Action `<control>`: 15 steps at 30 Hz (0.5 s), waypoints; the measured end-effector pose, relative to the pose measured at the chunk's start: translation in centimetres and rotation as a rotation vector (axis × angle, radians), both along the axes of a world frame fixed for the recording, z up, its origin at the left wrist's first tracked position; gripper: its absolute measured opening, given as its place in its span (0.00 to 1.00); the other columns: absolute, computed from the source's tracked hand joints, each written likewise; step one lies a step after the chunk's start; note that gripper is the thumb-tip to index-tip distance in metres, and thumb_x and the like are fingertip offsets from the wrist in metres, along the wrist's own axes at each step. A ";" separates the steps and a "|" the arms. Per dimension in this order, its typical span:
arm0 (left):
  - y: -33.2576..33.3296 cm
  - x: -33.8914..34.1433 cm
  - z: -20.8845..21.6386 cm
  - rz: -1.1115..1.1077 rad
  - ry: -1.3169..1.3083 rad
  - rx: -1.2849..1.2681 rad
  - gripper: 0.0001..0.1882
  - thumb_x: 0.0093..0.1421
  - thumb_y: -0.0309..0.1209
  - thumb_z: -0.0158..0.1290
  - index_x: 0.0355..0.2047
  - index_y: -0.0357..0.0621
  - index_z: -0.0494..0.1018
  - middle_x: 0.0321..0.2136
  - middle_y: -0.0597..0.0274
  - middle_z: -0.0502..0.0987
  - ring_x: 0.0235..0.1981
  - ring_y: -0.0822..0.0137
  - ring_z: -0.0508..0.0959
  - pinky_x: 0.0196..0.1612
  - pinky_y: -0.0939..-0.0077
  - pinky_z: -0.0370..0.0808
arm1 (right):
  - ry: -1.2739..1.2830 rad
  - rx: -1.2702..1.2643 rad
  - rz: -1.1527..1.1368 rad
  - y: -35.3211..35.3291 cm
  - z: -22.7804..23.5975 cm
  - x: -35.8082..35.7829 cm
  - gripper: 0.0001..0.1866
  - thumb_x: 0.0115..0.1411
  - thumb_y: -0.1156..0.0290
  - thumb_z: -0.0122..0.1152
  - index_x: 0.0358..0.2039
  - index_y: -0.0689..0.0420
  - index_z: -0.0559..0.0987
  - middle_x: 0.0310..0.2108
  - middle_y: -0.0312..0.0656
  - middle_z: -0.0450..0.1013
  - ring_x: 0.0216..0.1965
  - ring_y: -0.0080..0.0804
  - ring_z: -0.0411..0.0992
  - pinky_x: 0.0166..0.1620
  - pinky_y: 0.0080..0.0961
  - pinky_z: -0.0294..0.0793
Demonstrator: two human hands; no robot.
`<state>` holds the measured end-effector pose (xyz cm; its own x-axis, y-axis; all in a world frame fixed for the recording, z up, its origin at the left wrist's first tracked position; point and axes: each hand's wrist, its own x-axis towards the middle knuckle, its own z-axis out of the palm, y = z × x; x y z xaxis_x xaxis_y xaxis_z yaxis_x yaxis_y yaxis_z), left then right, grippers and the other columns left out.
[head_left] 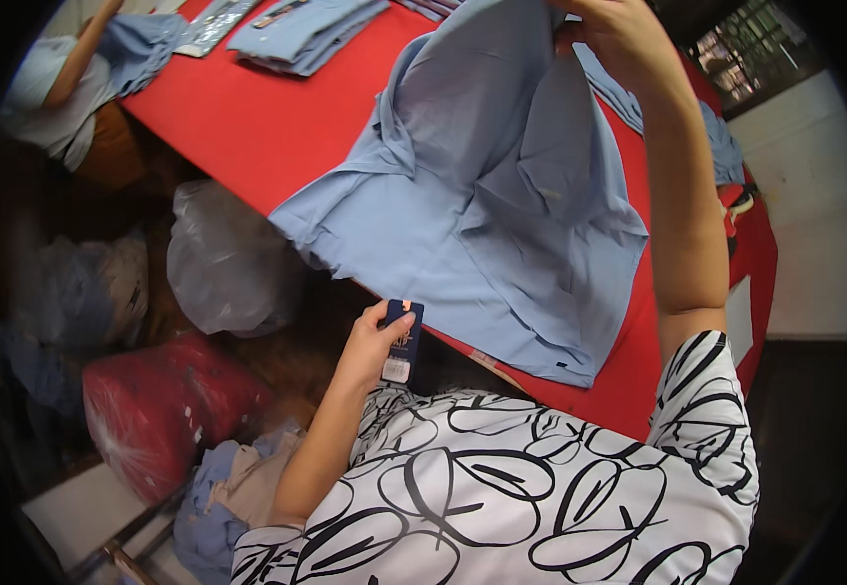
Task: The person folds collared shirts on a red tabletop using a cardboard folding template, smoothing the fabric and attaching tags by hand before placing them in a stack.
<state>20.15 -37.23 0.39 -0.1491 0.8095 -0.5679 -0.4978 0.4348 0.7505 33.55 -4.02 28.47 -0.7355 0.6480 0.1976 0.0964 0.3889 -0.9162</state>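
Note:
A light blue garment lies partly spread over the red-covered table, its near corner hanging at the front edge. At the top of the view my right hand pinches part of the cloth and holds it lifted, so a fold stands up from the table. Low and closer to my body, my left hand grips a dark blue hang tag with a white label at its lower end, thumb across its face. Whether a cord joins the tag to anything does not show.
Folded blue garments sit at the table's far side. Another person handles blue cloth at the far left. Below the table's left edge are a translucent plastic bag, a red wrapped bundle and loose clothes. Scissors lie at the right.

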 end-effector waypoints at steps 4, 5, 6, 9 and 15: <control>0.4 1.7 -0.7 0.118 0.258 0.023 0.16 0.58 0.31 0.61 0.45 0.36 0.78 0.40 0.59 0.66 0.35 0.70 0.75 0.41 0.75 0.74 | 0.334 0.013 0.330 -7.8 3.6 -3.3 0.14 0.62 0.59 0.63 0.41 0.53 0.73 0.32 0.35 0.75 0.30 0.21 0.76 0.28 0.22 0.79; 0.1 1.6 -1.4 0.139 0.263 0.060 0.16 0.58 0.31 0.61 0.46 0.38 0.78 0.39 0.60 0.65 0.35 0.69 0.74 0.41 0.75 0.73 | 0.351 -0.041 0.398 -9.1 4.4 -4.3 0.17 0.61 0.58 0.63 0.44 0.53 0.71 0.37 0.38 0.75 0.34 0.23 0.77 0.28 0.22 0.80; 0.1 1.9 -2.3 0.185 0.244 0.083 0.15 0.59 0.30 0.60 0.45 0.36 0.78 0.38 0.60 0.69 0.34 0.69 0.74 0.42 0.74 0.73 | 0.380 -0.021 0.405 -10.2 5.4 -4.3 0.17 0.61 0.58 0.63 0.44 0.53 0.72 0.37 0.38 0.75 0.34 0.23 0.77 0.28 0.22 0.79; -1.7 0.8 -3.0 0.310 -0.126 0.285 0.13 0.59 0.24 0.57 0.44 0.33 0.75 0.38 0.59 0.80 0.38 0.68 0.79 0.45 0.71 0.74 | 0.516 0.019 0.398 -12.8 7.3 -5.2 0.17 0.62 0.58 0.62 0.45 0.54 0.72 0.37 0.37 0.75 0.34 0.23 0.77 0.29 0.22 0.79; -6.7 -1.9 -1.8 0.355 -0.575 0.573 0.17 0.58 0.21 0.55 0.49 0.36 0.73 0.46 0.56 0.79 0.46 0.63 0.79 0.53 0.65 0.74 | 0.752 0.071 0.447 -16.9 11.2 -10.1 0.16 0.63 0.59 0.60 0.45 0.56 0.74 0.37 0.37 0.76 0.36 0.24 0.76 0.32 0.23 0.77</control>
